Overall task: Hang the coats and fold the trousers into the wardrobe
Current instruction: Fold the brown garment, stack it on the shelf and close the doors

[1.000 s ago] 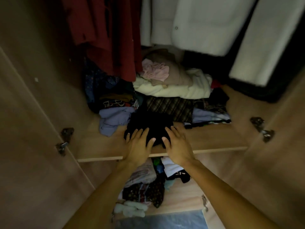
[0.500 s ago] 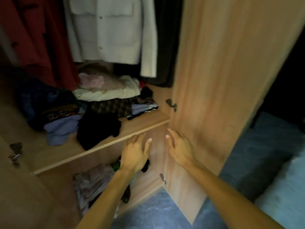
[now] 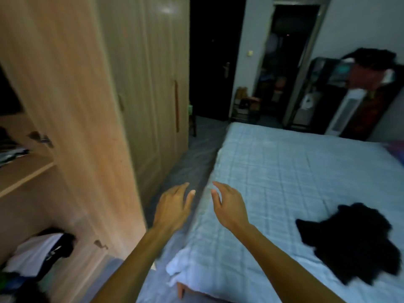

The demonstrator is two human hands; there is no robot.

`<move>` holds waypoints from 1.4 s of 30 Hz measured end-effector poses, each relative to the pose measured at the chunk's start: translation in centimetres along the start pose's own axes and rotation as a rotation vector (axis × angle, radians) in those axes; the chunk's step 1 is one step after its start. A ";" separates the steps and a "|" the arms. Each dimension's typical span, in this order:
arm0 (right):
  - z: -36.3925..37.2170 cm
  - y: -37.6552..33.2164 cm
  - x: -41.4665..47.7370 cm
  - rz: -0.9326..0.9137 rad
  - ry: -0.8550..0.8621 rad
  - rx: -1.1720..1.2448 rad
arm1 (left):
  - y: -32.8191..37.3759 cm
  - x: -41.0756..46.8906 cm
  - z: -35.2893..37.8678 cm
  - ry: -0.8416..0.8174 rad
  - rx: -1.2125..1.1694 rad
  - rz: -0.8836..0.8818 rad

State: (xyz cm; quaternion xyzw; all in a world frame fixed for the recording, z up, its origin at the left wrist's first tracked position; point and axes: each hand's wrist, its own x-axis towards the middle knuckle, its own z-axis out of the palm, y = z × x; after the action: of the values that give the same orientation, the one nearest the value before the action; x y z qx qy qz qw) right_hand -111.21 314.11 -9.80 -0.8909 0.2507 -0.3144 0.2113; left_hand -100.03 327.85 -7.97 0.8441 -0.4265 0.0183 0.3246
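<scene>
Blue quilted bed (image 3: pixel 284 171) near dark doorway (image 3: pixel 209 57)

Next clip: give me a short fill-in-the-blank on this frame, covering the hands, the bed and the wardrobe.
1. The left hand and right hand both hold ____.
2. The garment lying on the bed is ____ in colour.
3. That garment lies nearer the ____ hand.
4. The wardrobe door beside the left hand is ____, not closed.
Missing words: nothing; black; right; open.
</scene>
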 end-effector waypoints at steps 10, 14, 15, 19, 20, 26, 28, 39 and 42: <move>-18.3 21.5 -11.1 0.365 0.144 -0.119 | 23.6 -1.0 18.2 -0.296 -0.140 0.209; -22.6 27.1 -15.0 0.502 0.239 -0.113 | 29.8 -1.5 23.6 -0.432 -0.135 0.297; -23.5 28.4 -15.8 0.535 0.256 -0.112 | 31.1 -1.5 24.9 -0.462 -0.133 0.320; -26.5 33.1 -18.2 0.639 0.287 -0.152 | 36.1 -0.6 29.7 -0.542 -0.157 0.415; -27.2 34.4 -18.5 0.664 0.290 -0.154 | 37.1 -0.2 31.2 -0.556 -0.169 0.438; -30.7 43.7 -19.0 0.805 0.255 -0.203 | 42.2 4.6 42.3 -0.637 -0.195 0.483; -31.5 46.9 -18.6 0.850 0.216 -0.214 | 43.9 6.5 45.3 -0.675 -0.211 0.448; -33.3 60.8 -13.0 0.978 0.148 -0.231 | 50.3 13.1 58.4 -0.817 -0.123 0.493; -32.3 64.2 -14.0 1.083 0.078 -0.201 | 51.1 13.3 61.7 -0.874 -0.092 0.494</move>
State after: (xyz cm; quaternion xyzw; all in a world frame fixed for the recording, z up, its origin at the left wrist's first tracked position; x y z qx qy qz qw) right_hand -162.36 264.70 -27.42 -0.6380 0.7096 -0.1681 0.2471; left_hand -144.15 261.96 -25.34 0.6315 -0.7099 -0.2792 0.1387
